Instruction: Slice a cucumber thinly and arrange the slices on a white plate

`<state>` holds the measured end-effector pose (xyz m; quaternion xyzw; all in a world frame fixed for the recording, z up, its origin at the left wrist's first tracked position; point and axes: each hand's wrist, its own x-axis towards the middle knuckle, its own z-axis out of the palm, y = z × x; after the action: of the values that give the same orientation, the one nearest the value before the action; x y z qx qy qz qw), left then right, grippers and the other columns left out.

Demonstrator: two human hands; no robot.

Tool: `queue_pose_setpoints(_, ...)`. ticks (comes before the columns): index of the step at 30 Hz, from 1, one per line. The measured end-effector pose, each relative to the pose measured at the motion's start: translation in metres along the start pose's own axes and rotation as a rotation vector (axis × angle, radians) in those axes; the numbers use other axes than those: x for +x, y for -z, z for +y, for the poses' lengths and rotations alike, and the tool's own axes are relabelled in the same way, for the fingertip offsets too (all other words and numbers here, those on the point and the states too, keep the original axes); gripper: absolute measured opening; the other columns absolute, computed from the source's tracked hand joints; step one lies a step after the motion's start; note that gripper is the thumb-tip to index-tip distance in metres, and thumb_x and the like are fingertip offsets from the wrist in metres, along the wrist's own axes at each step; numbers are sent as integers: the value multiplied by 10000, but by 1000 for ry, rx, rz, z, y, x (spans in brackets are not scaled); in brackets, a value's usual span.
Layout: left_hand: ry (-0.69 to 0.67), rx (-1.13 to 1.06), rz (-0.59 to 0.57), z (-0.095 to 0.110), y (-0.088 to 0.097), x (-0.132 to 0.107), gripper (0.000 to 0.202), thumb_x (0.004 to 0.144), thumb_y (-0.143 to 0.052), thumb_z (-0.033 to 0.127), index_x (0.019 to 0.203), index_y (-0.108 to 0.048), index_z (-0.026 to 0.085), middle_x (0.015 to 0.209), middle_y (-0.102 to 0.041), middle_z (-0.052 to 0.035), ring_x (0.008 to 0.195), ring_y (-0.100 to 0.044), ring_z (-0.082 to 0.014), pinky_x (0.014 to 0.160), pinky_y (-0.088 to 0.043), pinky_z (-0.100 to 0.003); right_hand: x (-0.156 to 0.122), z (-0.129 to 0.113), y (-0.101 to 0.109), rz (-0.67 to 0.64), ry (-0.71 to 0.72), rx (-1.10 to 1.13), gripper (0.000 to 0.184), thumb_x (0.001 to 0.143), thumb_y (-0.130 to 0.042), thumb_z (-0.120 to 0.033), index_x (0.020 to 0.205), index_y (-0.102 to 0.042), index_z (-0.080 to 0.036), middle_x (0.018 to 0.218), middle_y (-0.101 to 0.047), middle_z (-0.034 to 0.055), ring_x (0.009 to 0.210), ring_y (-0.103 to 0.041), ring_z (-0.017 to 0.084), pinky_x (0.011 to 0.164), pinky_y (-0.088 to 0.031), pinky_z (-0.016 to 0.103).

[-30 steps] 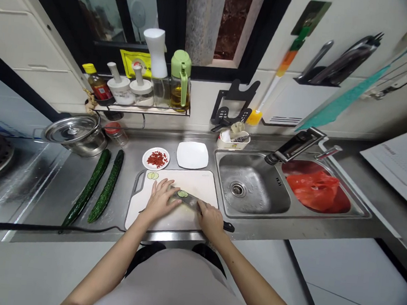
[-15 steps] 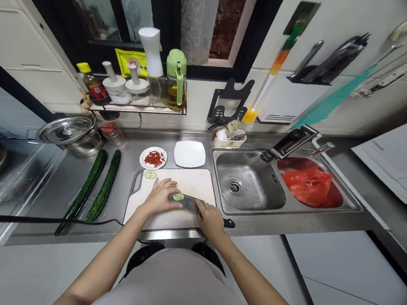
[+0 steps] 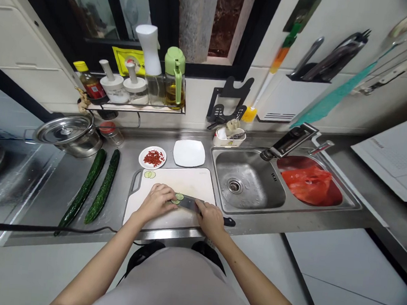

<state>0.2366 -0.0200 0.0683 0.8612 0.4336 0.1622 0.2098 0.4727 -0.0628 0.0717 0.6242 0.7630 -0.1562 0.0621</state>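
Observation:
A white cutting board (image 3: 190, 180) lies on the steel counter in front of me. My left hand (image 3: 156, 201) curls over a piece of cucumber on the board, most of it hidden under the fingers. My right hand (image 3: 212, 219) grips the black handle of a knife (image 3: 190, 202), whose blade lies across the board next to my left fingers. Cucumber slices (image 3: 177, 198) sit on and beside the blade. Two more slices (image 3: 149, 174) lie at the board's far left corner.
Two whole cucumbers (image 3: 95, 186) lie left of the board, beside a steel pot (image 3: 68, 133). A small plate of red bits (image 3: 152, 157) and an empty white plate (image 3: 189, 153) stand behind it. The sink (image 3: 248, 185) is to the right, with a red bag (image 3: 307, 183) in the second basin.
The knife blade has shifted slightly left and down against my left fingers, and another cucumber slice now lies by it. My left hand has curled tighter.

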Motion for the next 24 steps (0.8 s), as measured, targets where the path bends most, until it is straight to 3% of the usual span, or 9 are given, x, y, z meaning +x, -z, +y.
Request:
queue_pose_setpoints(4, 6, -49, -25, -1, 3, -4, 213, 840, -596, 432, 957, -676, 273, 1003, -679, -32, 1008, -560, -208, 940, -347, -385, 1, 1, 1, 9, 5, -18, 448, 891, -457, -260, 1338, -484, -238, 994, -661, 84, 946, -586, 222, 804, -359, 313)
queue_pose_setpoints(7, 76, -104, -7, -3, 2, -2, 347, 779, -648, 493, 1032, -655, 256, 1039, -674, -39, 1007, -568, -216, 927, -373, -366, 2, 1, 2, -1, 25, -22, 479, 879, -479, -260, 1357, -463, -236, 995, -659, 87, 947, -583, 222, 802, -357, 312)
queue_pose_setpoints(10, 167, -126, -8, -6, 1, 7, 403, 817, -588, 508, 1133, -627, 261, 1106, -658, -44, 1031, -563, -220, 905, -393, -354, 2, -1, 3, -1, 44, -32, 478, 879, -478, -260, 1356, -459, -238, 995, -658, 88, 944, -583, 222, 802, -352, 314)
queue_pose_setpoints(13, 220, -111, -106, -9, 0, 18, 290, 845, -547, 466, 1023, -682, 282, 1035, -679, -26, 1002, -577, -220, 886, -395, -346, 3, -3, 3, -4, 71, -50, 447, 891, -457, -259, 1337, -473, -239, 987, -660, 87, 938, -585, 226, 793, -347, 319)
queue_pose_setpoints(17, 230, -134, -186, -14, -2, 30, 149, 764, -632, 351, 861, -704, 263, 915, -692, -11, 923, -599, -203, 830, -404, -299, 3, -4, 2, -29, 101, -58, 420, 886, -465, -262, 1306, -491, -248, 984, -661, 83, 923, -591, 219, 772, -341, 309)
queue_pose_setpoints(21, 357, -265, -107, -23, -13, 38, 126, 749, -602, 277, 831, -681, 222, 804, -682, -3, 732, -601, -150, 673, -410, -245, 3, -2, 2, -38, 99, -59, 427, 884, -471, -263, 1311, -483, -254, 996, -661, 82, 928, -593, 215, 771, -340, 302)
queue_pose_setpoints(24, 601, -348, 107, -39, -23, 44, 139, 768, -581, 282, 854, -666, 212, 760, -674, 2, 667, -589, -132, 621, -401, -232, 2, 1, 1, -46, 93, -43, 410, 894, -459, -284, 1301, -497, -247, 997, -666, 81, 933, -597, 214, 767, -343, 296)
